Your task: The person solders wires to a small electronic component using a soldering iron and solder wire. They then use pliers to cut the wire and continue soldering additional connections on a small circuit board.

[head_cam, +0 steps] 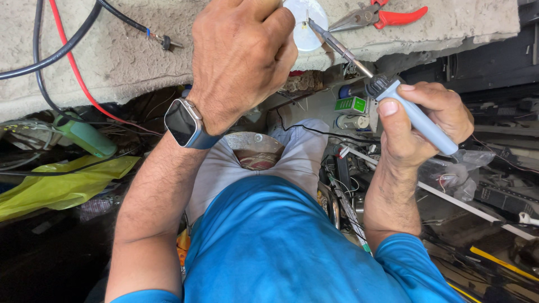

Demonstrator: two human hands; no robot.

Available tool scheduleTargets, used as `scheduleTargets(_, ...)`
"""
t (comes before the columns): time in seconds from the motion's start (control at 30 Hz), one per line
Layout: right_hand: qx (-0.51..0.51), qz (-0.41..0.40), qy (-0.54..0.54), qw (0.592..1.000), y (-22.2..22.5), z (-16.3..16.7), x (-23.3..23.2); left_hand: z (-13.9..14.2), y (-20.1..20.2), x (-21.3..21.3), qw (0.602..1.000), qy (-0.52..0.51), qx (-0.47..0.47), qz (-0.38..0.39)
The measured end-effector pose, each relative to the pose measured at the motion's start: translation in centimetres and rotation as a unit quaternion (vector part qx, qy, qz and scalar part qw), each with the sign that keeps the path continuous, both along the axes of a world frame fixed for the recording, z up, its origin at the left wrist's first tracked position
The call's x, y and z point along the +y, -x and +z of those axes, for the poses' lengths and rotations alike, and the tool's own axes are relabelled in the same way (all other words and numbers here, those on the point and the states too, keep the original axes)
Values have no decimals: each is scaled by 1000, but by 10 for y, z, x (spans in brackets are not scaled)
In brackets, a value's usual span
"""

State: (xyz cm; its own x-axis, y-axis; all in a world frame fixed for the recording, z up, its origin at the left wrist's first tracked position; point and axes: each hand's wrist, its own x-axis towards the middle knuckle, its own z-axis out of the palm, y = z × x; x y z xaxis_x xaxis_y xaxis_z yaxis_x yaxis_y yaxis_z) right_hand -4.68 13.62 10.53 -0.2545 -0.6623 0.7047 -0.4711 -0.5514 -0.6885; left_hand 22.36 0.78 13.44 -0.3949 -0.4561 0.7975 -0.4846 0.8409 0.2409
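gripping a blue-handled soldering iron point(412, 115) at three o'clock, the right hand point(432, 115) closes fully round it, tip reaching the white round disc point(306, 25) at twelve o'clock. the left hand point(241, 56) is curled over that disc; its hold cannot be told. red-handled pliers point(376, 15) lie at one o'clock.

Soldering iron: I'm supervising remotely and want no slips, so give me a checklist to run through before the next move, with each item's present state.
1. Right hand grips the soldering iron by its handle: ok.
2. Iron tip reaches the white disc: ok.
3. Left hand steadies the disc: cannot tell, the contact is hidden.
4. Fingers behind the black collar, off the metal shaft: ok.
5. Red-handled pliers lie apart from the tip: ok.
6. Red and black cables away from the tip: ok.
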Motion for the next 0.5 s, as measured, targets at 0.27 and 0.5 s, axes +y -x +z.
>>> scheduleTargets(0.27, -3, 2, 4, 1000, -3, -1, 0, -3, -2, 0, 1000, 2, -4, 3)
scheduleTargets(0.5, -8, 11, 8, 1000, 0, -3, 0, -6, -1, -1, 1000, -14, -15, 2)
